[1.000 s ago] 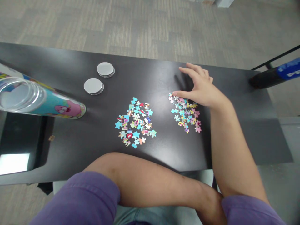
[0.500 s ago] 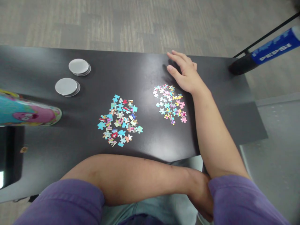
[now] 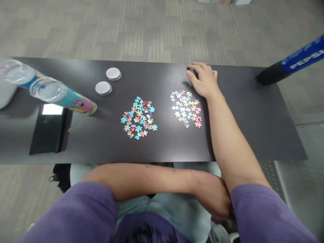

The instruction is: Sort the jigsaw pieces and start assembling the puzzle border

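My right hand [image 3: 202, 79] rests at the far edge of the black table, its fingers slightly bent and its thumb apart from them. A dark patch, perhaps shadow, lies between thumb and fingers; I see nothing held there. Just nearer me is a loose cluster of small jigsaw pieces [image 3: 186, 108], pink, yellow and pale blue. Left of it lies another cluster of jigsaw pieces [image 3: 139, 118], in light blue, red and white. My left forearm crosses my lap, and my left hand [image 3: 219, 202] is tucked by the right elbow, its fingers hidden.
Two stacks of white discs [image 3: 113, 73] stand at the back left of the table [image 3: 162, 148]. Clear-topped cylinders with printed wraps [image 3: 84, 104] stand at left beside a black tablet-like device [image 3: 48, 130]. A tall blue Pepsi-labelled cylinder [image 3: 291, 64] stands at the far right.
The view has shifted, bringing more of the table's left side and the whole dark device into sight. My right hand's fingers have bent a little more. Both jigsaw clusters keep their layout.
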A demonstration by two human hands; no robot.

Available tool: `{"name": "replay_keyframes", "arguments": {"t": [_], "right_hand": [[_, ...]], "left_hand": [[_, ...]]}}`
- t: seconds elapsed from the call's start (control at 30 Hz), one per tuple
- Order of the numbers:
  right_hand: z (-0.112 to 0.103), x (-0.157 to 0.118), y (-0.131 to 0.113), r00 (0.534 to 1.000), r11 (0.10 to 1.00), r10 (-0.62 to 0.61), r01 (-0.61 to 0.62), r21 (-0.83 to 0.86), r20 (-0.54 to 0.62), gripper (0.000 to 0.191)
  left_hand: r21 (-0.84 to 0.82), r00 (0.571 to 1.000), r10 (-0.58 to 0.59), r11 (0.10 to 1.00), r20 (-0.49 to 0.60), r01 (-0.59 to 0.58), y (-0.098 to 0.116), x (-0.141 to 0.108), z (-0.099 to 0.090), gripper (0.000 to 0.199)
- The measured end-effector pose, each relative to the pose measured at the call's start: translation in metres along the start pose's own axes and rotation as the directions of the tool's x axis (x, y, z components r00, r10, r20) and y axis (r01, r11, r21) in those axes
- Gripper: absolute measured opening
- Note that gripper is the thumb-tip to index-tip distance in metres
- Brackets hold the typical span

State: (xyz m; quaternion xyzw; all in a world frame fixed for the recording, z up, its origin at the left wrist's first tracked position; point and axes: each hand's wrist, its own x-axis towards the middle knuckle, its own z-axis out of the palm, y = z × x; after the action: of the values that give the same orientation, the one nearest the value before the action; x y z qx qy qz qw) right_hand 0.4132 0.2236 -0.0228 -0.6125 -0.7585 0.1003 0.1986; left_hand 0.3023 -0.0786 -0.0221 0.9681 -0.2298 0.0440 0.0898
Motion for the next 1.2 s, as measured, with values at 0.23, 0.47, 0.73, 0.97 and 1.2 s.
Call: {"name": "replay_keyframes", "arguments": {"t": [0.23, 0.47, 0.73, 0.97, 1.2], "right_hand": [[0.009, 0.016, 0.015, 0.984, 0.955, 0.052, 0.001, 0.297, -0.171, 0.048], [-0.026, -0.013, -0.002, 0.828, 0.856, 0.315, -0.036, 0.516, -0.464, 0.052], [-0.126, -0.277, -0.046, 0.927, 0.935, -0.054, 0.178, 0.308, -0.370, 0.088], [-0.096, -0.406, -0.050, 0.824, 0.918, 0.396, -0.361, -0.163, 0.405, 0.069], [-0.054, -0.399, -0.023, 0.727, 0.861, 0.509, -0.437, -0.261, 0.460, 0.059]], "left_hand": [[-0.260, 0.558, -0.759, 0.644, -0.335, 0.720, 0.135, -0.137, 0.046, 0.009], [-0.298, -0.667, -0.741, -0.622, -0.073, 0.724, 0.281, -0.270, 0.045, 0.029], [-0.101, -0.705, -0.673, -0.735, 0.225, 0.670, 0.295, -0.324, 0.015, 0.047], [0.034, -0.534, -0.746, -0.569, 0.398, 0.822, 0.317, -0.297, 0.000, 0.047], [-0.089, -0.160, -0.721, -0.294, 0.674, 0.952, 0.386, -0.234, 0.003, 0.024]]}}
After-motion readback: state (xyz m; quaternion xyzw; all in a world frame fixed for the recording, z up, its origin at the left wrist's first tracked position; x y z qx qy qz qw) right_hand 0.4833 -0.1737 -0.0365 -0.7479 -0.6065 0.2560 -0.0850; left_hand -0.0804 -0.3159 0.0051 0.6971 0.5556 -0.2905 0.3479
